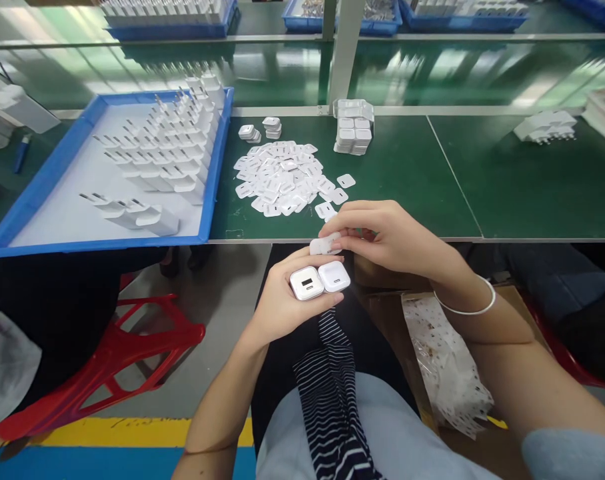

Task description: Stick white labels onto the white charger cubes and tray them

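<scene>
Here's the big one, the green surface point(407, 173), its near edge cutting straight across in front of the lap, with the roomiest stretch to the right of centre, where a pale seam slants from far edge to near. Over by the left end sits the blue tray point(216, 167), its near rim reaching the surface's near edge, adapters point(167, 157) ranked along its right side, prongs aimed left. Just right of that rim, a loose pile of white plates point(282, 180) spreads toward the near edge; a neat white stack point(353, 133) stands by the far edge.

Now the hands! Right hand point(392, 237) overlaps the near edge in view, thumb and fingertips pinched on a small white piece point(321, 247), long axis roughly left to right, its right end hidden by fingers. Left hand point(275, 303), off the near edge above the lap, curls snugly round two white adapters point(304, 275), side by side: slotted faces up toward the camera, their row running left to right, right end slightly higher.
</scene>
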`<state>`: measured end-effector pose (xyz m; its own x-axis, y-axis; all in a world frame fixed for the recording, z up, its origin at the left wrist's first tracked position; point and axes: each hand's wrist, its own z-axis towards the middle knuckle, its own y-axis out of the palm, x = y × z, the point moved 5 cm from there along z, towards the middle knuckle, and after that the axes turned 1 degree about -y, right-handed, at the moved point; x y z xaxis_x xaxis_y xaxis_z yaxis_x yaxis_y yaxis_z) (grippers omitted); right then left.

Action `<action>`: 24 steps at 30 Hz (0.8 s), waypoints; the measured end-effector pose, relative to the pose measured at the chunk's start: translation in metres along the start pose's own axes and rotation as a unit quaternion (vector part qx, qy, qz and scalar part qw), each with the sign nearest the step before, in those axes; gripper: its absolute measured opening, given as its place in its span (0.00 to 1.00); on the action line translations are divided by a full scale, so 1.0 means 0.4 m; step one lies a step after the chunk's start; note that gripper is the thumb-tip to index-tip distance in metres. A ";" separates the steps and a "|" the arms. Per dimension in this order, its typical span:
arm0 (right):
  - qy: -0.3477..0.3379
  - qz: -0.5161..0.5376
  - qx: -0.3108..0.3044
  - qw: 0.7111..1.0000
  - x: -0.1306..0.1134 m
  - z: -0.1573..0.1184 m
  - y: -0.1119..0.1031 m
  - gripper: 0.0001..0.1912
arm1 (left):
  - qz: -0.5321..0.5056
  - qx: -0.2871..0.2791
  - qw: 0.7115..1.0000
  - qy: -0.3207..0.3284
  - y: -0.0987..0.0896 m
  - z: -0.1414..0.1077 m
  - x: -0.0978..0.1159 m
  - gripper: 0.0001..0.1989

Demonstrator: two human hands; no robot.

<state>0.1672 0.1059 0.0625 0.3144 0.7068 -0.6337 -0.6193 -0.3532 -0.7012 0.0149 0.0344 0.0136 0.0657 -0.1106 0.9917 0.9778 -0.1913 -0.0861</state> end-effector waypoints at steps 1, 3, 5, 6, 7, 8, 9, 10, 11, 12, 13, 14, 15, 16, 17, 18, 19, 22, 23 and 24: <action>-0.007 -0.016 -0.008 1.000 -0.003 0.003 -0.006 0.08 | -0.008 -0.001 1.000 -0.006 0.001 0.003 -0.003 0.20; 0.004 -0.032 -0.010 0.999 -0.003 0.007 -0.022 0.07 | -0.024 0.005 1.000 -0.012 0.002 0.008 -0.009 0.20; 0.032 -0.031 0.005 0.999 0.003 0.002 -0.037 0.06 | -0.035 0.019 0.999 -0.014 0.002 0.013 -0.014 0.20; 0.046 -0.022 0.015 0.999 0.006 -0.003 -0.041 0.06 | -0.037 0.028 0.999 -0.011 0.002 0.015 -0.016 0.20; 0.058 -0.007 0.028 0.998 0.010 -0.011 -0.044 0.06 | -0.036 0.037 0.999 -0.007 0.002 0.017 -0.018 0.20; 0.068 0.011 0.042 0.997 0.012 -0.019 -0.043 0.07 | -0.032 0.048 0.998 0.000 0.001 0.020 -0.018 0.20; 0.079 0.030 0.061 0.995 0.015 -0.030 -0.041 0.08 | -0.025 0.060 0.998 0.011 0.001 0.022 -0.017 0.20; 0.090 0.047 0.087 0.991 0.016 -0.041 -0.037 0.10 | -0.014 0.072 0.997 0.024 0.001 0.025 -0.015 0.20; 0.101 0.061 0.122 0.986 0.016 -0.053 -0.033 0.12 | 0.001 0.084 0.996 0.040 0.000 0.027 -0.011 0.20; 0.112 0.070 0.162 0.978 0.015 -0.066 -0.029 0.12 | 0.019 0.098 0.993 0.058 0.000 0.029 -0.006 0.20; 0.118 0.075 0.207 0.968 0.011 -0.079 -0.024 0.11 | 0.039 0.112 0.990 0.079 0.000 0.031 0.000 0.20; 0.119 0.079 0.253 0.957 0.004 -0.092 -0.018 0.09 | 0.061 0.126 0.985 0.102 0.001 0.033 0.007 0.21; 0.114 0.081 0.294 0.945 -0.006 -0.104 -0.012 0.07 | 0.082 0.140 0.979 0.125 0.002 0.034 0.015 0.21; 0.103 0.080 0.330 0.935 -0.017 -0.115 -0.006 0.05 | 0.104 0.152 0.972 0.148 0.003 0.036 0.023 0.22; 0.090 0.071 0.360 0.926 -0.030 -0.124 0.000 0.05 | 0.126 0.163 0.964 0.170 0.005 0.037 0.030 0.22; 0.077 0.060 0.385 0.918 -0.043 -0.133 0.006 0.06 | 0.147 0.171 0.956 0.190 0.007 0.038 0.036 0.22; 0.067 0.054 0.401 0.912 -0.055 -0.140 0.013 0.07 | 0.166 0.177 0.948 0.207 0.010 0.039 0.041 0.21; 0.097 0.135 0.388 0.906 -0.064 -0.149 0.043 0.08 | 0.205 0.179 0.930 0.245 0.017 0.041 0.047 0.19; 0.118 0.193 0.365 0.903 -0.061 -0.147 0.058 0.08 | 0.211 0.176 0.928 0.252 0.020 0.041 0.047 0.19; 0.137 0.251 0.339 0.896 -0.058 -0.144 0.073 0.07 | 0.216 0.172 0.926 0.257 0.022 0.041 0.045 0.19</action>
<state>0.1831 0.0440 0.0379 -0.0187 0.3529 -0.9355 -0.9979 -0.0641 -0.0042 0.0278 0.0466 0.0325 0.4487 -0.5714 0.6871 0.8937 0.2918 -0.3409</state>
